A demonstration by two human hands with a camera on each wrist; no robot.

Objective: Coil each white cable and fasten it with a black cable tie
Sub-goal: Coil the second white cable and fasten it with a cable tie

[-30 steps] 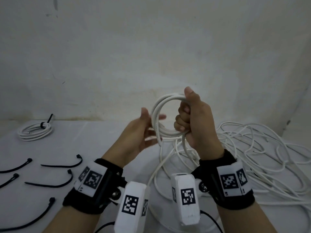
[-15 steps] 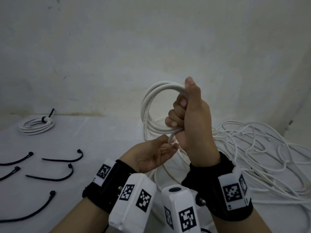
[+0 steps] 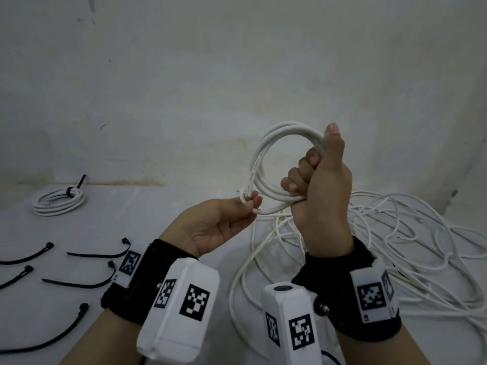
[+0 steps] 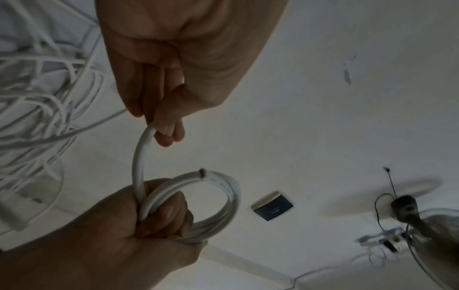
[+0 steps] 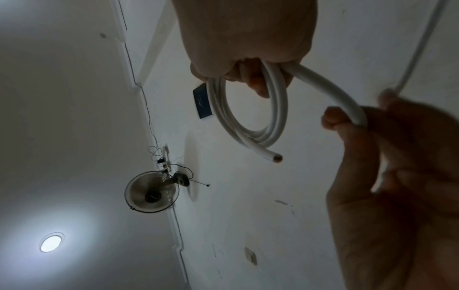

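Note:
My right hand [image 3: 320, 185] is raised above the table and grips a white cable coil [image 3: 259, 164] of a few loops, thumb up along it. My left hand [image 3: 232, 219] sits just left and lower, pinching the cable strand [image 3: 246, 198] that runs into the coil. In the left wrist view the strand [image 4: 140, 157] arcs from my left fingertips [image 4: 166, 129] down into the right fist, and a cut cable end [image 4: 201, 173] pokes out of the coil. The right wrist view shows the coil [image 5: 248, 121] hanging from my right hand [image 5: 248, 49].
A tangle of loose white cable [image 3: 395, 246] covers the table's right side. Several black cable ties [image 3: 97, 255] lie at the left. A finished coil [image 3: 59, 201] bound with a black tie rests at the far left by the wall.
My left hand dropped below the coil, took the strand, then rose to the coil's left side with it. The right hand lifted the coil a little.

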